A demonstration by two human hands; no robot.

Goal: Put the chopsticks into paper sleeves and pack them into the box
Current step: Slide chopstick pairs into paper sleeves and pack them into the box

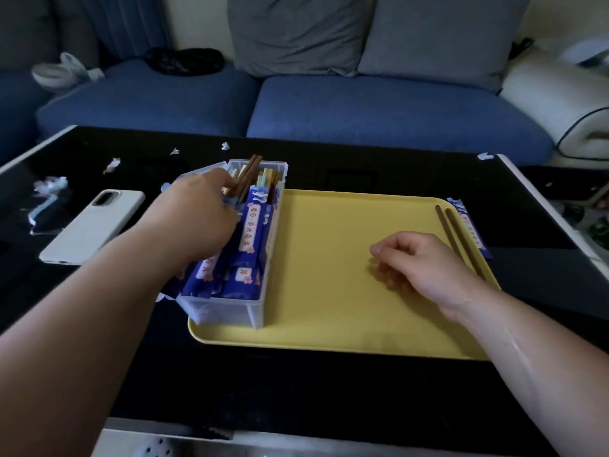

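A clear plastic box [263, 305] stands on the left end of a yellow tray [329, 291]. It holds several chopsticks in blue paper sleeves [252, 232]. My left hand [201, 212] reaches into the box's left side and grips a sleeved brown pair [247, 174] whose tips stick up at the far end. My right hand [425, 262] rests on the tray with loosely curled fingers, holding nothing. A bare brown pair of chopsticks [458, 239] lies along the tray's right edge, beside a flat blue sleeve [474, 225].
A white phone [92, 225] lies face down left of the box on the black table [296, 384]. Torn paper scraps [49, 189] litter the far left of the table. A blue sofa with grey cushions [296, 34] stands behind.
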